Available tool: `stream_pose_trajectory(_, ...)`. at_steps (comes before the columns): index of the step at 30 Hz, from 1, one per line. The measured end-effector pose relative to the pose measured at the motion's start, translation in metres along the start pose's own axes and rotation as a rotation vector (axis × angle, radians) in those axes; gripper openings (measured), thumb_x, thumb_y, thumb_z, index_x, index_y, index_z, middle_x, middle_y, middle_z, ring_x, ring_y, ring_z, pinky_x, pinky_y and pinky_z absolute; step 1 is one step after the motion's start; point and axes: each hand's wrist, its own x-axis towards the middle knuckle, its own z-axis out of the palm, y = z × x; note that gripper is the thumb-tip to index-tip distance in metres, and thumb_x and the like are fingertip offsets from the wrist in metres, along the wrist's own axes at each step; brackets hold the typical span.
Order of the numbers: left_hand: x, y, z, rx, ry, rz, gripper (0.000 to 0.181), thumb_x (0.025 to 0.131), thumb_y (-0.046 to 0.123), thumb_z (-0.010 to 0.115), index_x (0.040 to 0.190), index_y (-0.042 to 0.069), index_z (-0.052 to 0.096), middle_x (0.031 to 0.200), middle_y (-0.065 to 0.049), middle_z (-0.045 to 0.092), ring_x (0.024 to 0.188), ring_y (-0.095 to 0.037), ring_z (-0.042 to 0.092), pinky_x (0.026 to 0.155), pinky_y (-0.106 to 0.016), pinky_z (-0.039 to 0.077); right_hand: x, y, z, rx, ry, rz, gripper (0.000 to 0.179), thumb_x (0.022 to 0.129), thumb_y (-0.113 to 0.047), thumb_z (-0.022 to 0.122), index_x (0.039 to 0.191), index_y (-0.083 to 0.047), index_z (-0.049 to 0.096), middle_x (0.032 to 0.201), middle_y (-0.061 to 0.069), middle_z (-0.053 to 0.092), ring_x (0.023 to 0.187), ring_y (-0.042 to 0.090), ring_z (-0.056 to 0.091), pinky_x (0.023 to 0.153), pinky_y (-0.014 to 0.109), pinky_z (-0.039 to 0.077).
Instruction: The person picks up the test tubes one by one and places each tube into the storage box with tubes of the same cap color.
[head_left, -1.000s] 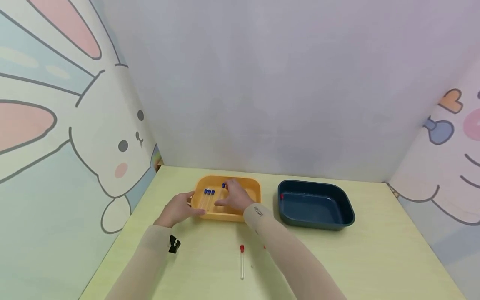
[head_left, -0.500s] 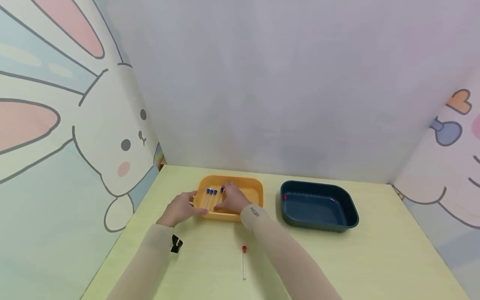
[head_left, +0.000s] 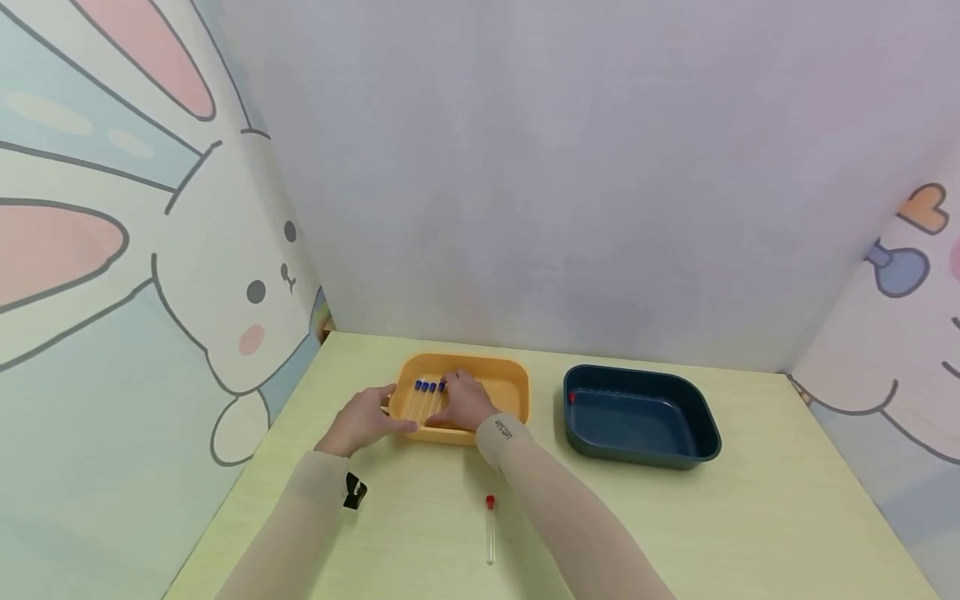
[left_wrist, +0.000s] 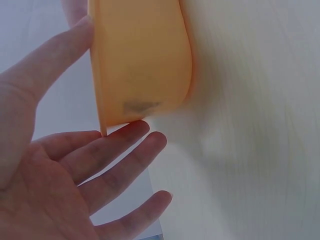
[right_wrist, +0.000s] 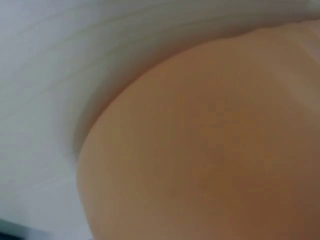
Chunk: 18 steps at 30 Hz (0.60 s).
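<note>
An orange tray lies on the table with several clear, blue-capped test tubes side by side in its left part. My left hand rests at the tray's left front corner. In the left wrist view its thumb touches the rim and its fairly straight fingers meet the outer wall. Reaching into the tray, my right hand pinches the rightmost blue-capped tube near its cap. The right wrist view holds mostly the blurred orange tray wall; the hand is out of that view.
To the right stands a dark blue tray with a red cap at its left side. A red-capped test tube lies on the table in front, beside the right sleeve.
My right hand has shifted left and lowered its blue-capped tube beside the others. The right sleeve now hides a red cap seen earlier on the table. The left hand stays at the tray corner.
</note>
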Motion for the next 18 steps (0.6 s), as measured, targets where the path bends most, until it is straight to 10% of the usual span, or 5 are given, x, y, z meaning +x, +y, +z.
stream_pose_trajectory(18,-0.003,0.001,-0.001,0.011,-0.014,-0.026,0.096,0.084,0.04,0.086,0.156,-0.003,0.039,0.14,-0.023,0.064,0.119,-0.033,0.066,0.098,-0.057,0.054,-0.009,0.008,-0.012,0.196,-0.024,0.093,0.102,0.068,-0.048,0.095,0.151,-0.012,0.048,0.151,0.007,0.051,0.133,0.024,0.055,0.117,0.043,0.046)
